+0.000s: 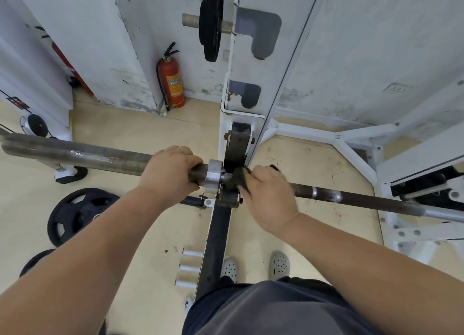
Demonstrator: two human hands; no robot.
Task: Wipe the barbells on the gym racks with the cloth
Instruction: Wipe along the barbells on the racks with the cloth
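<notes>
right now the barbell (351, 196) lies across the rack (236, 143) mid-frame. the left hand (170, 171) is wrapped around its thick sleeve, steadying it; the right hand (268, 196) pinches the dark cloth (239, 177) against the shaft beside the collar (213, 176). best to press firmly and twist round the bar.

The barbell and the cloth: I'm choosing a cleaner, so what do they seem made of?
The barbell looks like bare steel, dull brown-grey and blotchy on its sleeve, with a brighter silver collar. The cloth under the right hand looks like dark soft fabric, creased and bunched; its fibre cannot be told.
</notes>
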